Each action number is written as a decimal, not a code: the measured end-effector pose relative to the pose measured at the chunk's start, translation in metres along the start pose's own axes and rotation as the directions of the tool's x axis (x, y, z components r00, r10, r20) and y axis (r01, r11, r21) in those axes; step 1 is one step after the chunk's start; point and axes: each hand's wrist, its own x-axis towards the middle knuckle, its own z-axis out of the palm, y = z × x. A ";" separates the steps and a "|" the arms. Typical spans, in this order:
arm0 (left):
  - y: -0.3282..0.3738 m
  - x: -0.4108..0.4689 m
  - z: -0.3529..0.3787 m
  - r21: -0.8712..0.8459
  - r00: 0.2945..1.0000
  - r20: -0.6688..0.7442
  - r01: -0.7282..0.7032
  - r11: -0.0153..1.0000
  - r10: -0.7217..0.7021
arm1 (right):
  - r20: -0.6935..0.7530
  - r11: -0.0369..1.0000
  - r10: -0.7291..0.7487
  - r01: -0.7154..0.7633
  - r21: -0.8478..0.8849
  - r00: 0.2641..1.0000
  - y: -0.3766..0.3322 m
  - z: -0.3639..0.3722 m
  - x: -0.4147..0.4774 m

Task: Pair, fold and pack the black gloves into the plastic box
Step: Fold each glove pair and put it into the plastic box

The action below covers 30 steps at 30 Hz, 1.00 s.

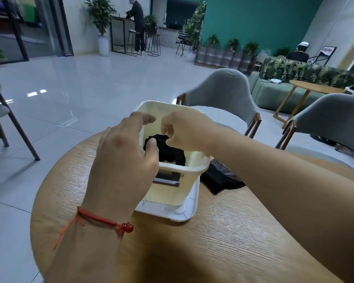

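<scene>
We hold the folded black gloves (pixel 172 154) inside the plastic box (pixel 200 164), below its rim and toward the near wall. Our right hand (pixel 184 129) pinches the bundle's top with curled fingers. Our left hand (pixel 123 158) reaches over the left rim with relaxed fingers, its thumb pressing on the fabric. The box stands on its white lid (pixel 185 214) near the far edge of the round worktop (pixel 213 246). More black gloves (pixel 219 178) lie just beside the right wall. Bare wood spreads toward us.
</scene>
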 end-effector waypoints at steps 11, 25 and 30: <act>0.060 -0.016 0.035 -0.125 0.954 0.088 -0.276 0.953 0.288 | -0.295 0.921 0.172 -0.048 0.386 0.940 0.060 -0.017 -0.144; 0.086 -0.034 0.119 -0.113 0.875 0.298 -0.363 0.925 0.380 | -0.302 0.790 0.489 -0.268 0.551 0.818 0.156 0.027 -0.277; 0.069 -0.038 0.155 0.025 0.877 0.405 -0.292 0.956 0.257 | -0.275 0.791 0.530 -0.351 0.502 0.802 0.188 0.061 -0.295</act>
